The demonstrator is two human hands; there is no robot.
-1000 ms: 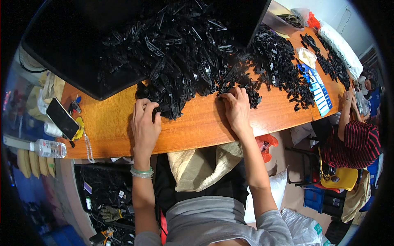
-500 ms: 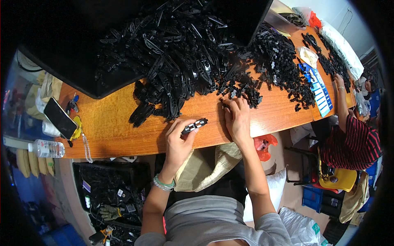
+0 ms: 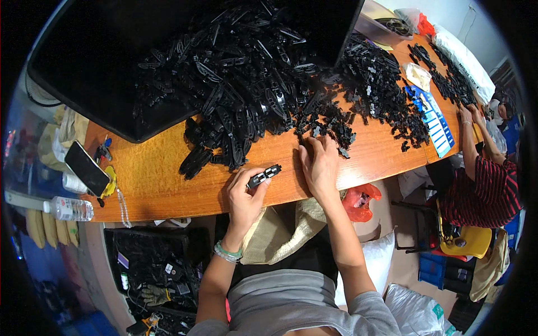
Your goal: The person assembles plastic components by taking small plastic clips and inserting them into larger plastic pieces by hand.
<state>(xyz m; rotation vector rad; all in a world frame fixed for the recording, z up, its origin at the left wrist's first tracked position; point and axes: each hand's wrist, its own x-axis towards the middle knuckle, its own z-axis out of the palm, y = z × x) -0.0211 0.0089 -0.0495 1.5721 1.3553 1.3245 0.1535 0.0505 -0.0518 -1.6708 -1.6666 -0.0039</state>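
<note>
My left hand (image 3: 245, 195) holds a long black plastic part (image 3: 264, 176) just above the near edge of the orange wooden table (image 3: 151, 179). My right hand (image 3: 320, 164) lies flat on the table, palm down, its fingertips touching small black pieces (image 3: 330, 131) at the front of a big heap of black plastic parts (image 3: 246, 84). A few long parts (image 3: 196, 161) lie loose to the left of my left hand.
A large black tray (image 3: 84, 73) lies under the heap. A phone (image 3: 87, 168), keys and a water bottle (image 3: 70, 208) sit at the table's left end. Another person in a striped shirt (image 3: 485, 190) works at the right end. A crate of parts (image 3: 148, 263) stands below.
My left hand left the heap, came back toward the table's near edge with a long black part, and now holds it lower. My right hand slid slightly toward me on the table.
</note>
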